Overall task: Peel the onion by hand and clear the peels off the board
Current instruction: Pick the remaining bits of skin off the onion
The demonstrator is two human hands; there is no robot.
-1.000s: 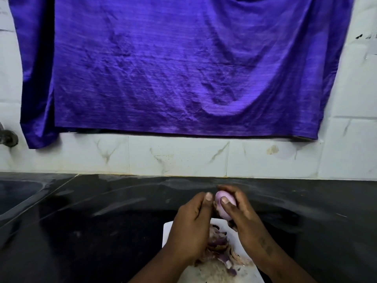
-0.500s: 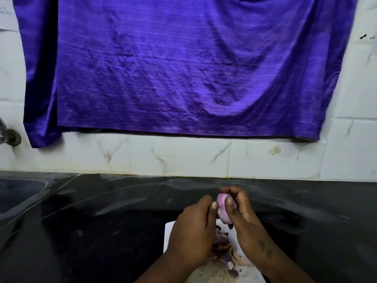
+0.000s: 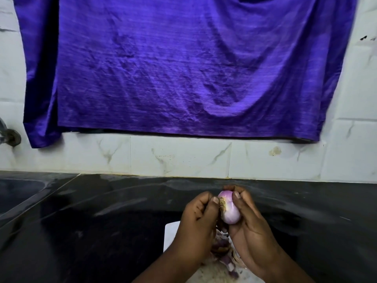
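Note:
A small pale purple onion (image 3: 230,211) is held above the white board (image 3: 171,233). My right hand (image 3: 251,229) grips it from the right, thumb on its top. My left hand (image 3: 199,221) pinches the brown root tuft on the onion's left side with thumb and curled fingers. A heap of purple and tan onion peels (image 3: 224,254) lies on the board below both hands, partly hidden by them.
The board lies on a black stone counter (image 3: 102,231). A sink basin (image 3: 18,193) is at the left, with a tap fitting (image 3: 10,137) on the white tiled wall. A purple cloth (image 3: 183,68) hangs on the wall behind.
The onion has been turned in my right hand so more of its peeled side and the root end show. My left thumb has moved onto the root tuft.

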